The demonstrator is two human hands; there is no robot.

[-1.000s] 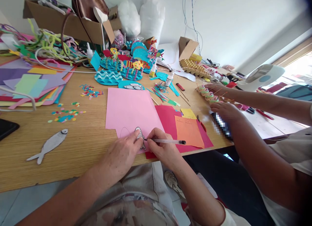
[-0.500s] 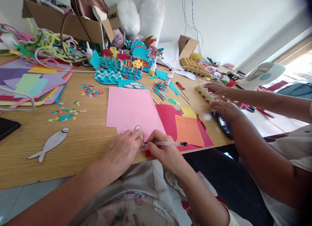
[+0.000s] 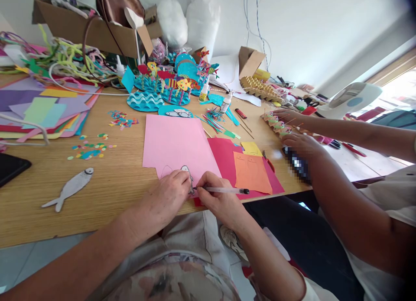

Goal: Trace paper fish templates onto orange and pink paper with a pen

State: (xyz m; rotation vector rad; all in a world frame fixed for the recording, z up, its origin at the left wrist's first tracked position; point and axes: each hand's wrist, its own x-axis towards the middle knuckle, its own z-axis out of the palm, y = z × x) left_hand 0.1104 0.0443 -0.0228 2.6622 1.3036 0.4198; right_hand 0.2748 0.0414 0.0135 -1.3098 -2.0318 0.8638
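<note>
A sheet of pink paper [image 3: 177, 140] lies at the table's front edge with a small paper fish cutout [image 3: 191, 179] on it. My left hand [image 3: 170, 190] presses this fish down with bent fingers and covers part of it. Between the fingers and thumb of my right hand [image 3: 217, 199] is a pen [image 3: 229, 190], its tip against the fish's edge near the tail. A pencilled or penned fish outline [image 3: 167, 170] shows on the pink sheet, left of the cutout. Off to the left, a larger grey-white paper fish [image 3: 73, 188] rests on the wood.
Red paper [image 3: 224, 156] and an orange piece [image 3: 253, 173] lie to the right. Confetti dots [image 3: 92, 151] and stacked coloured paper [image 3: 19, 97] are at left. Blue fish crafts [image 3: 146, 101] and glue bottles [image 3: 226, 102] stand behind. A co-worker's hands [image 3: 302, 145] work at right.
The pen tip has moved slightly along the fish's lower edge. My left fingers have shifted a little on the cutout. The view has moved slightly.
</note>
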